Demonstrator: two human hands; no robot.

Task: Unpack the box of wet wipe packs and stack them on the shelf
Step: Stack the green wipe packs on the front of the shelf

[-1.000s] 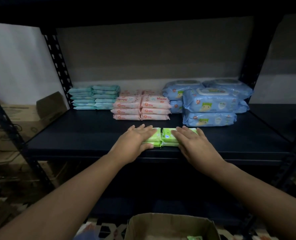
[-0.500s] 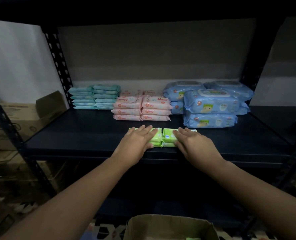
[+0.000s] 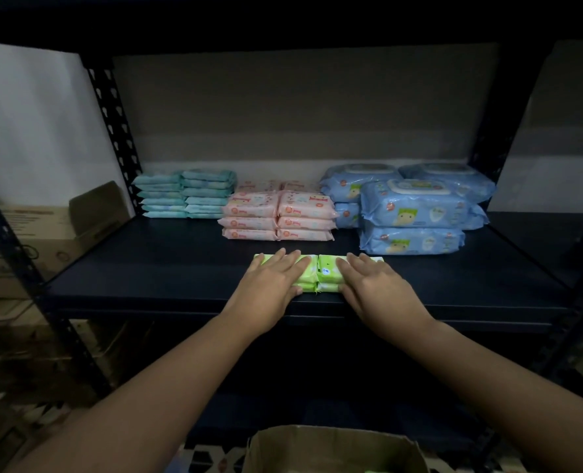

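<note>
Two short stacks of lime-green plastic wet wipe packs [image 3: 317, 274] sit side by side, touching, near the front edge of the dark metal shelf [image 3: 146, 268]. The left hand [image 3: 269, 285] lies flat on the left stack, fingers straight and together, thumb against its front. The right hand [image 3: 375, 285] lies likewise on the right stack, fingers extended. Behind stand pink packs [image 3: 278, 216], teal packs [image 3: 184, 194] to the rear left, and large blue packs [image 3: 412, 209] to the right. An open brown cardboard box [image 3: 334, 448] sits below.
</note>
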